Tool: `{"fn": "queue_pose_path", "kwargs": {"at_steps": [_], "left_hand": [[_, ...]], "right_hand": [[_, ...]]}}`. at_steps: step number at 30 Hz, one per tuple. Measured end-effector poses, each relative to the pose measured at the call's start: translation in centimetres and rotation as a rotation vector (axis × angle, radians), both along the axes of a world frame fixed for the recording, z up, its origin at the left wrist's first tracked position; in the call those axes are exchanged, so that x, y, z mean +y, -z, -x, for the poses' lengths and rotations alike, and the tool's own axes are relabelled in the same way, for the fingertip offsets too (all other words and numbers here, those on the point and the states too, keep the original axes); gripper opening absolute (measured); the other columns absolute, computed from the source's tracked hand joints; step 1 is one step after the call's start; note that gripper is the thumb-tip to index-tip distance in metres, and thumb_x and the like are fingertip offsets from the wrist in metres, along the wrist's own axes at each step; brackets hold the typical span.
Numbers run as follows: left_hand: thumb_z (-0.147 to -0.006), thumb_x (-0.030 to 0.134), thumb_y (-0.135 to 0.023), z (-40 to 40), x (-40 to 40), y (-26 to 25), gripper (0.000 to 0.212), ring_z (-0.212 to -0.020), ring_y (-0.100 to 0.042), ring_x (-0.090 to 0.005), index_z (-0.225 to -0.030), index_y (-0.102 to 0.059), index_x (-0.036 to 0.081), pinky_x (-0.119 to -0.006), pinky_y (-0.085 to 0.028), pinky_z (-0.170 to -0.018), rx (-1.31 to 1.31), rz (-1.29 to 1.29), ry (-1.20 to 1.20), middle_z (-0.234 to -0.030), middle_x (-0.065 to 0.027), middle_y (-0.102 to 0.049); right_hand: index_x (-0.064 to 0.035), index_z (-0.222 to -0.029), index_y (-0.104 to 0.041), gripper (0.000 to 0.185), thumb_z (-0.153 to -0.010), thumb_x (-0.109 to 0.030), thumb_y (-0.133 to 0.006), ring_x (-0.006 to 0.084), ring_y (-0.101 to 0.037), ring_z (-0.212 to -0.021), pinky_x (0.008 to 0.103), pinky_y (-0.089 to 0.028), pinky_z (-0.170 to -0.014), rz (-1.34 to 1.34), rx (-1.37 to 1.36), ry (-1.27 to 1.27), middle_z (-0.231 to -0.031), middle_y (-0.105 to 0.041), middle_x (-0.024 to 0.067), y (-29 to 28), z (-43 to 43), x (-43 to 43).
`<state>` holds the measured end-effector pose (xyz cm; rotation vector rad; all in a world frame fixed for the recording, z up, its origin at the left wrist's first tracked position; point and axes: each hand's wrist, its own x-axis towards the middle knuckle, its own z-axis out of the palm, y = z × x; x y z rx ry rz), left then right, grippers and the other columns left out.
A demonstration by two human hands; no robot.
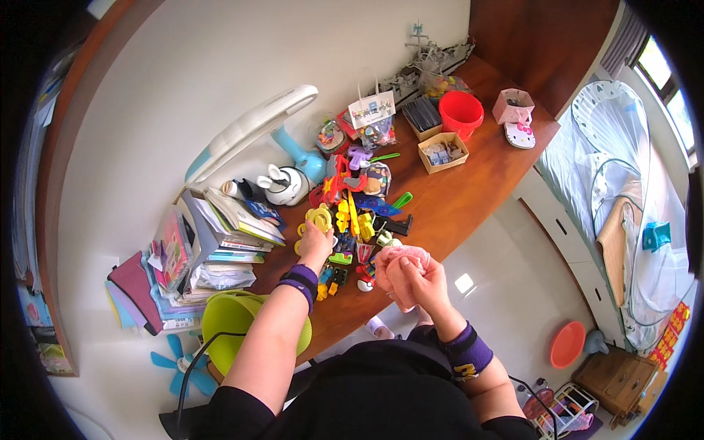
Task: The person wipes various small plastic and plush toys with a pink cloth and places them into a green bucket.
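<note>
My left hand (317,242) reaches to a yellow plastic toy (319,216) at the left side of the toy pile, its fingers on the toy's lower edge; whether they grip it is hard to tell. Bunched in my right hand (426,280) is a pink cloth (400,272), held over the desk's front edge. Between the hands lie small toys, among them a red and white ball (365,283), a green toy (342,258) and yellow toy figures (365,226). A black toy gun (397,224) and a blue toy (377,204) lie just beyond the cloth.
Books and papers (236,231) stand left of the toys, behind a lime-green bin (225,324). A white and blue desk lamp (253,132) leans over the back. Farther right on the wooden desk (473,181) are a red bucket (461,113), a cardboard box (443,153) and a pink container (513,106).
</note>
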<state>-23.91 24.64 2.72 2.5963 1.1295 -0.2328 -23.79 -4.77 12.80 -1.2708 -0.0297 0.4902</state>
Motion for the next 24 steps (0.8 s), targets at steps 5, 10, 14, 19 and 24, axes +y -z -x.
{"fn": "queue_pose_path", "kwargs": {"at_steps": [5, 10, 14, 19, 24], "left_hand": [[-0.085, 0.032, -0.065, -0.3, 0.4, 2.0, 0.062, -0.096, -0.065, -0.0407, -0.129, -0.035, 0.001, -0.051, -0.052, -0.080, 0.027, -0.003, -0.056, -0.105, -0.0228, -0.065], [-0.084, 0.026, -0.060, 0.0, 0.9, 0.9, 0.052, -0.095, -0.063, -0.0434, -0.126, -0.038, 0.005, -0.053, -0.050, -0.081, -0.128, -0.016, -0.080, -0.103, -0.0240, -0.065], [-0.089, 0.026, -0.050, 0.7, 2.5, -1.1, 0.038, -0.095, -0.062, -0.0445, -0.123, -0.043, 0.009, -0.054, -0.049, -0.080, -0.323, 0.206, -0.133, -0.103, -0.0252, -0.065], [-0.093, 0.018, -0.038, 3.4, -1.3, -9.1, 0.038, -0.077, -0.065, -0.0237, -0.128, -0.043, 0.005, -0.036, -0.055, -0.068, -0.810, 1.041, -0.154, -0.100, -0.0137, -0.062], [-0.096, 0.019, -0.035, 9.0, -5.1, -16.2, 0.044, -0.100, -0.064, -0.0231, -0.138, -0.040, 0.005, -0.036, -0.055, -0.081, -0.850, 1.291, -0.139, -0.120, -0.0116, -0.058]], "right_hand": [[0.0007, -0.100, -0.064, 0.016, -0.092, -0.013, -0.062, 0.0063, -0.059, -0.084, 0.0234, -0.049, -0.075, 0.015, 0.014, -0.004, -0.091, -0.065, 0.0002, 0.1, -0.1, -0.5], [-0.0001, -0.102, -0.063, 0.016, -0.093, -0.013, -0.061, 0.0072, -0.060, -0.085, 0.0238, -0.049, -0.075, 0.004, -0.039, -0.021, -0.092, -0.065, 0.0007, 0.0, -0.3, -0.1], [-0.0008, -0.108, -0.062, 0.020, -0.097, -0.016, -0.056, 0.0082, -0.060, -0.086, 0.0247, -0.050, -0.077, -0.102, -0.050, -0.081, -0.095, -0.065, 0.0013, -1.9, -0.4, 0.7], [-0.0001, -0.118, -0.059, 0.030, -0.102, -0.022, -0.047, 0.0087, -0.059, -0.093, 0.0252, -0.049, -0.082, -0.228, -0.144, -0.054, -0.104, -0.063, 0.0031, -2.4, -0.6, 3.4], [0.0001, -0.130, -0.052, 0.040, -0.104, -0.027, -0.038, 0.0176, -0.057, -0.107, 0.0300, -0.044, -0.095, -0.280, -0.330, -0.227, -0.120, -0.058, 0.0074, -7.3, 1.0, 6.1]]}}
